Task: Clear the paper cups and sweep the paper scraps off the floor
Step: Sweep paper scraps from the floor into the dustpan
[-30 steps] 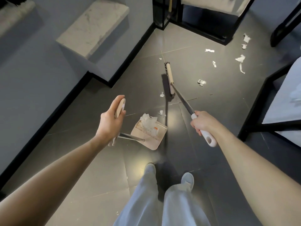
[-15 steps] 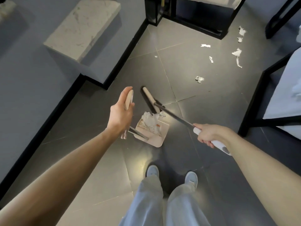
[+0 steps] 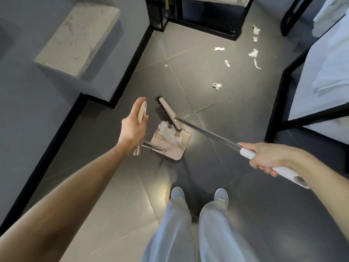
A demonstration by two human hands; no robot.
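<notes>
The person's left hand [image 3: 134, 127] holds the tall handle of the dustpan [image 3: 172, 148]. Its fingers [image 3: 138, 104] lie almost straight up along the top of the handle, and one tip peeks round the far side, so the handle is pinched. The pan sits flat on the dark floor [image 3: 236, 110], just in front of the two white shoes [image 3: 177, 192]. The right hand [image 3: 268, 157] is wrapped tight round the white grip of the broom [image 3: 207, 134], with all its fingers curled under it. A second ago the broom head [image 3: 169, 115] was far out on the floor, with two small bits of paper lying between it and the pan. Now the head has been pulled in to the mouth of the pan and touches the paper wad [image 3: 168, 130] that lies inside. The two small bits are no longer out on the floor. One tiny white bit [image 3: 183, 127] shows just beside the near end of the head. The other paper scraps [image 3: 217, 86] have not moved. They lie well apart from the pan, out toward the black frames [image 3: 207, 29] at the far side. A pale stone block [image 3: 79, 38] sticks out from the wall on the left.
</notes>
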